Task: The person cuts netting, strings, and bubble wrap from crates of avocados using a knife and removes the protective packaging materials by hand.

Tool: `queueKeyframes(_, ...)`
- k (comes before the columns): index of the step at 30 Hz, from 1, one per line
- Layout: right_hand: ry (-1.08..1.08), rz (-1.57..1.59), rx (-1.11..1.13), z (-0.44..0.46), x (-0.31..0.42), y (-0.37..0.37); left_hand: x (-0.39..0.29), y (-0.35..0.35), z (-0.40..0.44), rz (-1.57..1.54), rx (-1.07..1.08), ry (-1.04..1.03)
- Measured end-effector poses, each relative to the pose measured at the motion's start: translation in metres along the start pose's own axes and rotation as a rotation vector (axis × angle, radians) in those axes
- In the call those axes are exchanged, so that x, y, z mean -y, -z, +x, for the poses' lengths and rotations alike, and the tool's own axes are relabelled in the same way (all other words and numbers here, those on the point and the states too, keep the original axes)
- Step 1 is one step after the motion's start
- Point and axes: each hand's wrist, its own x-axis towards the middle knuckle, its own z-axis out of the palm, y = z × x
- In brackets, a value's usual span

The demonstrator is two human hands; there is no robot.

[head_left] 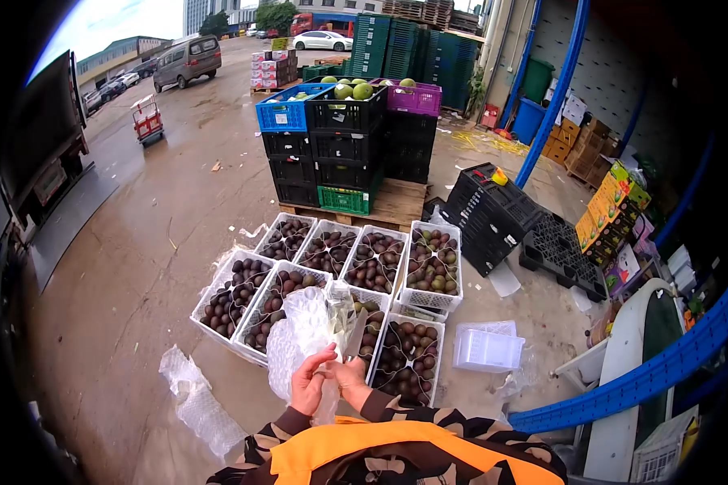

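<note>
Left hand (pixel 307 385) grips bubble wrap (pixel 293 335), fingers angled forward; right hand (pixel 349 381) close beside, fingers curled, hold partly hidden, cannot tell. Wrap crumpled, milky, translucent, above near side of white crates (pixel 433 300); loose sheet (pixel 202 406) on ground (pixel 129 339) left of crates.

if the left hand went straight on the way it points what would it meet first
Probably the clear bubble wrap bunched right by the left hand, though depth is hard to judge from this one view.

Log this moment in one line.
left hand: holding bubble wrap; right hand: beside left, grip unclear; ahead: white crates of dark fruit
</note>
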Motion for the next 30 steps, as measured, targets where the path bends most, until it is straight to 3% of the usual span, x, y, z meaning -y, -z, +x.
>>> queueKeyframes(2,0.041,-0.415,-0.177,0.017,0.019,0.021,-0.036,0.000,-0.009,-0.197,0.137,0.234)
queueKeyframes(3,0.145,-0.215,-0.157,0.041,0.003,0.042,-0.035,0.009,-0.013,-0.222,0.152,0.216)
queueKeyframes(5,0.452,-0.158,-0.236,0.051,0.031,0.042,-0.034,0.031,-0.020,-0.215,-0.026,0.279)
queueKeyframes(6,0.427,-0.325,-0.203,0.056,0.037,0.044,-0.015,0.044,-0.022,-0.181,-0.120,0.276)
queueKeyframes(7,0.420,-0.235,-0.063,0.045,0.048,0.022,0.006,0.056,-0.024,0.004,-0.200,0.341)
queueKeyframes(8,0.605,-0.592,-0.021,0.052,0.042,0.014,0.000,0.064,-0.023,0.072,-0.144,0.404)
queueKeyframes(9,0.599,-0.825,0.046,0.058,0.025,0.002,0.004,0.073,-0.024,0.354,-0.124,0.284)
queueKeyframes(12,0.032,-0.719,0.395,-0.021,0.019,-0.104,0.009,0.095,-0.036,0.015,-0.188,0.303)
queueKeyframes(14,-0.127,-0.625,0.603,-0.019,-0.031,-0.129,0.025,0.130,-0.059,0.178,-0.317,0.378)
queueKeyframes(15,-0.338,-0.428,0.744,-0.020,-0.039,-0.143,0.016,0.147,-0.072,0.206,-0.341,0.430)
queueKeyframes(16,-0.545,-0.208,0.848,-0.021,-0.045,-0.156,0.054,0.171,-0.090,0.520,-0.361,0.408)
queueKeyframes(17,-0.675,-0.080,0.793,-0.018,-0.063,-0.167,0.063,0.184,-0.106,0.391,-0.433,0.286)
queueKeyframes(18,-0.664,-0.270,0.882,-0.014,-0.069,-0.170,0.041,0.191,-0.116,0.482,-0.496,0.401)
queueKeyframes(19,-0.455,-0.544,0.988,-0.022,-0.071,-0.182,0.041,0.200,-0.123,0.514,-0.507,0.396)
queueKeyframes(20,-0.359,-1.050,0.886,-0.029,-0.064,-0.198,0.055,0.213,-0.131,0.495,-0.511,0.406)
queueKeyframes(21,0.017,-1.142,0.859,-0.017,-0.109,-0.189,0.060,0.220,-0.134,0.278,-0.566,0.497)
queueKeyframes(22,0.055,-1.184,0.728,-0.022,-0.113,-0.190,0.049,0.226,-0.131,0.362,-0.623,0.566)
queueKeyframes(23,0.049,-1.139,0.617,-0.027,-0.119,-0.185,0.057,0.241,-0.132,0.243,-0.553,0.624)
queueKeyframes(25,0.059,-1.052,0.454,-0.025,-0.137,-0.174,0.070,0.260,-0.131,0.373,-0.468,0.536)
queueKeyframes(27,0.053,-0.970,0.343,-0.018,-0.164,-0.159,0.076,0.274,-0.122,0.381,-0.363,0.590)
queueKeyframes(28,-0.101,-0.859,0.260,-0.015,-0.161,-0.154,0.078,0.284,-0.118,0.387,-0.325,0.615)
queueKeyframes(30,-0.314,-0.598,0.051,0.000,-0.142,-0.133,0.104,0.321,-0.123,0.392,-0.456,0.692)
